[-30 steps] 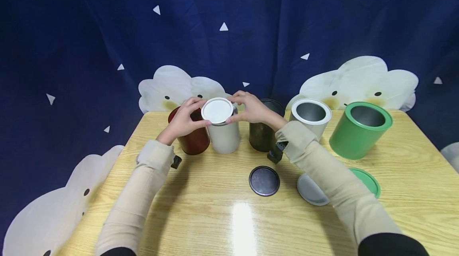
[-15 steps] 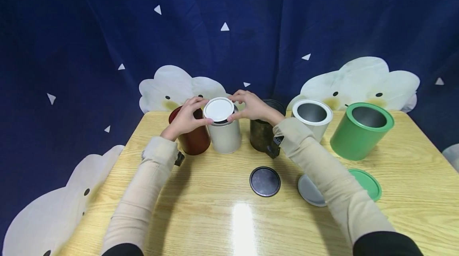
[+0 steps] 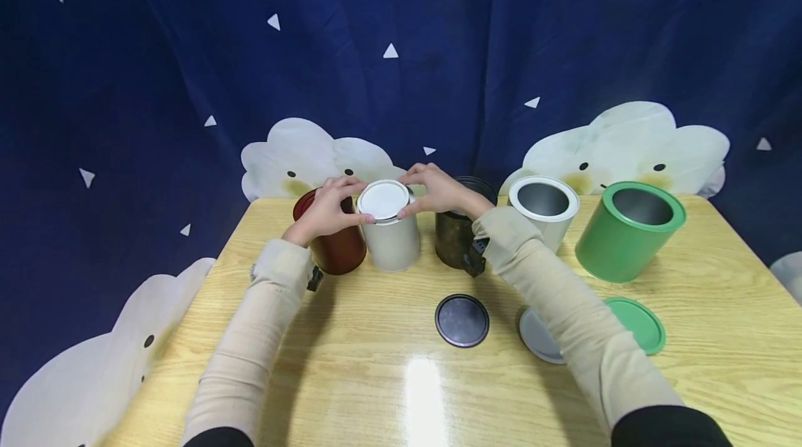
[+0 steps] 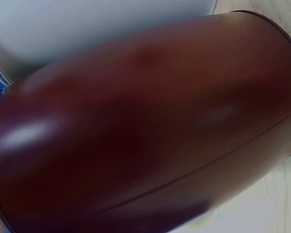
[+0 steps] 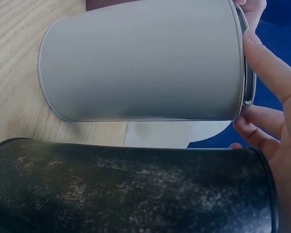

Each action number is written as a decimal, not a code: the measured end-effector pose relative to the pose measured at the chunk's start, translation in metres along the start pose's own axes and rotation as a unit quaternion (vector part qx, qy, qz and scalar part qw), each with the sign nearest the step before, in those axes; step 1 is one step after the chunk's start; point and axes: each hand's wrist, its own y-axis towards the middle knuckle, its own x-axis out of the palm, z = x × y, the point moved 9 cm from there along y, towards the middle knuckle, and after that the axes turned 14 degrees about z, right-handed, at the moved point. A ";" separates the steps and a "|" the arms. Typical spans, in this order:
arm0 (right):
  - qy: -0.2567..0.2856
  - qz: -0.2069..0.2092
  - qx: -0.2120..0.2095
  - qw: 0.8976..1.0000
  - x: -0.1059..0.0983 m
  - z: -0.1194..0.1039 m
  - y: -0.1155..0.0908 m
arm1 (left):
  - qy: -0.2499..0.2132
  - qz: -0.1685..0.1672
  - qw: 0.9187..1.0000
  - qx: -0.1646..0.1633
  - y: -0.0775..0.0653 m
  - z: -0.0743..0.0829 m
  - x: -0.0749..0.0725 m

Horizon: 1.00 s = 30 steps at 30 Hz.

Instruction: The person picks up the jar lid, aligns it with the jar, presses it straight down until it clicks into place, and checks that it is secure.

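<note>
A white lid [image 3: 383, 200] sits at the mouth of an off-white metal can [image 3: 395, 245], which stands upright. My left hand [image 3: 327, 210] holds the lid's left side, thumb at the front and fingers behind. On the opposite side my right hand [image 3: 438, 192] grips it the same way. The right wrist view shows the lid [image 5: 250, 87] slightly tilted at the rim of the can [image 5: 145, 63], with a narrow gap along one side. A dark red can [image 4: 145, 121] fills most of the left wrist view and hides nearly all of the left hand.
A dark mottled can [image 3: 452, 238] stands close under the right forearm. Farther right are a white-rimmed can [image 3: 557, 230] and a green can [image 3: 617, 245], both uncovered. A black lid [image 3: 462, 320], a grey lid [image 3: 540, 335] and a green lid [image 3: 645, 325] lie on the wooden table [image 3: 351, 377].
Both hands have brought the white lid slightly right and down onto the off-white can's mouth. The dark gap seen below the lid has narrowed. The other cans and lids have stayed put.
</note>
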 end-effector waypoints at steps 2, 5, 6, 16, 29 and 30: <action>-0.005 -0.005 -0.001 1.000 0.002 0.001 0.000 | 0.007 -0.009 1.000 -0.005 -0.001 0.000 0.001; -0.011 -0.012 0.002 1.000 0.003 0.001 -0.001 | 0.012 -0.023 1.000 -0.014 -0.001 -0.001 0.003; -0.013 -0.014 0.003 1.000 0.003 0.001 -0.001 | 0.014 -0.028 0.999 -0.017 -0.001 -0.001 0.004; -0.022 -0.031 0.006 0.999 0.004 0.001 -0.002 | 0.026 -0.058 0.998 -0.026 0.001 -0.001 0.006; -0.023 -0.035 0.014 0.999 0.003 0.002 -0.003 | 0.029 -0.070 0.996 -0.037 0.001 -0.002 0.007; -0.023 -0.034 0.014 0.999 0.003 0.003 -0.003 | 0.029 -0.070 0.996 -0.038 0.001 -0.002 0.007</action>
